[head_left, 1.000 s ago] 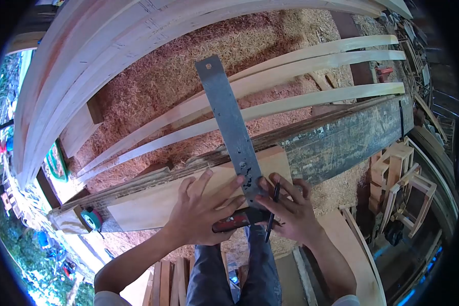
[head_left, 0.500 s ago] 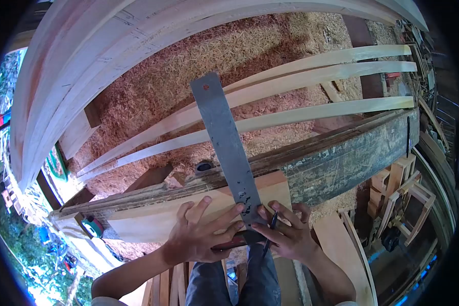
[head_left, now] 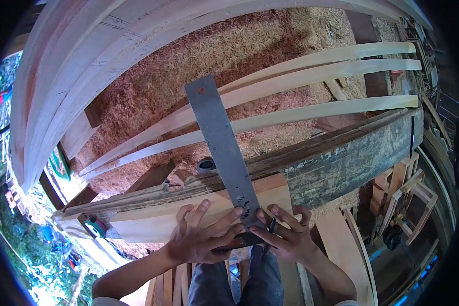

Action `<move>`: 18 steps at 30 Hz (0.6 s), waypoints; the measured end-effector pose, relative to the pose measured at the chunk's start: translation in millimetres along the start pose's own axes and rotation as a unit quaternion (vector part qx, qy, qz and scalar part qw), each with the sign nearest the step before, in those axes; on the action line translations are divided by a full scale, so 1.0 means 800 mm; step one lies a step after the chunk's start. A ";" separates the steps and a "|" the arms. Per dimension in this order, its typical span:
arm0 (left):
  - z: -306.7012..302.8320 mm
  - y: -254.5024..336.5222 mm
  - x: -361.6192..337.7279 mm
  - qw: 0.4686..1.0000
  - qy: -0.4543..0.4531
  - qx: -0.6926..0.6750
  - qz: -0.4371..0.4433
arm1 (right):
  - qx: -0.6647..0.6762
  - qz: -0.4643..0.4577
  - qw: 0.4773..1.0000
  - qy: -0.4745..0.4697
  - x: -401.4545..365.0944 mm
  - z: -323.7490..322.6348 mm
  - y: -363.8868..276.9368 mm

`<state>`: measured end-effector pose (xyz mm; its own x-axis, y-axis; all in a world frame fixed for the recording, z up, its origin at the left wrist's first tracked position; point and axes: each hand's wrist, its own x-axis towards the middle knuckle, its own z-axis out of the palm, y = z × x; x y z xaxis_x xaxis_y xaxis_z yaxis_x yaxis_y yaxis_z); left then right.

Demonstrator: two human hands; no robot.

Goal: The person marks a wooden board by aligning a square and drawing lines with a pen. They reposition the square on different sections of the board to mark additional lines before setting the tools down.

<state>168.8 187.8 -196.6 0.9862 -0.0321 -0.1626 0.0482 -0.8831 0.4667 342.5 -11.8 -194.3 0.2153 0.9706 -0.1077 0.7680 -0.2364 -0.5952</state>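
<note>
Square [head_left: 223,145] of flat grey metal, dark-speckled and pierced near its far end, lies across a smooth, pale wooden board [head_left: 153,223] and the upper edge of a rough, weathered beam [head_left: 349,163]. Its long axis slants forward and slightly left, the pierced end pointing forward. The left hand [head_left: 200,237] rests with fingers spread apart against one edge; the right hand [head_left: 290,238] touches the opposite edge, a slender dark pen [head_left: 272,225] clamped between its fingers.

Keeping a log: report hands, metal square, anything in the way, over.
Left hand spread at metal square, left edge; right hand at right edge, holding pen. Square crosses pale board. Hands partly cover its near end; far end unobstructed.
</note>
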 end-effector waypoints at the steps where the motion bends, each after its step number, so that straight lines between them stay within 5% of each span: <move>1: 0.001 0.000 0.000 1.000 0.004 0.004 0.000 | 0.019 0.011 1.000 0.009 0.001 0.000 -0.001; 18: -0.001 0.003 0.006 1.000 -0.007 0.000 -0.018 | 0.011 0.018 1.000 -0.014 -0.004 0.001 0.002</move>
<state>173.6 186.0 -195.5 0.9816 -0.0068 -0.1908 0.0832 -0.8840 0.4601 343.2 -15.1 -195.5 0.2257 0.9622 -0.1522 0.7467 -0.2713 -0.6074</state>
